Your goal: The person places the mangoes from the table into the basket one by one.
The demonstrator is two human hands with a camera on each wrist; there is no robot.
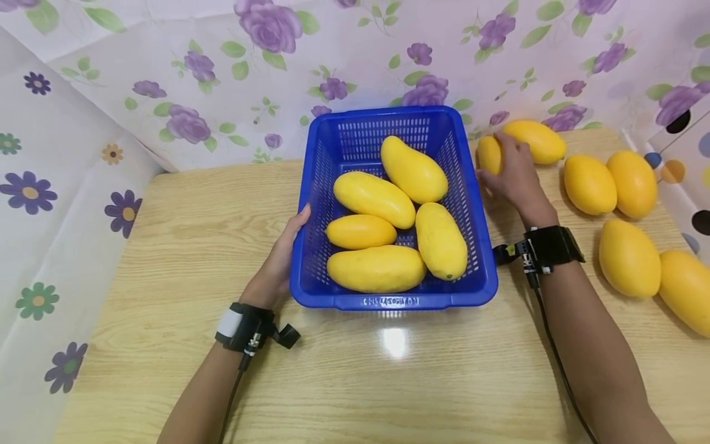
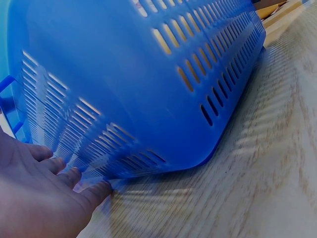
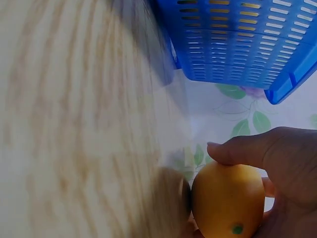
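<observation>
A blue plastic basket [image 1: 392, 301] stands on the table with several yellow mangoes inside, among them a small one [image 1: 360, 232] near its left wall. My left hand [image 1: 281, 253] rests against the basket's left side; its fingers [image 2: 74, 174] lie fairly straight along the slotted wall in the left wrist view. To the right of the basket, my right hand [image 1: 517, 176] grips a mango [image 1: 489, 155], thumb on one side and fingers round the other. In the right wrist view this mango [image 3: 229, 201] shows a green spot at its end, close to the wooden surface.
Beside the held fruit lies another mango [image 1: 535, 142]. Further right, more mangoes lie in pairs, one pair [image 1: 590, 185] behind the other [image 1: 630, 259]. A flowered sheet [image 1: 222, 80] hangs along the back of the wooden table [image 1: 211, 216].
</observation>
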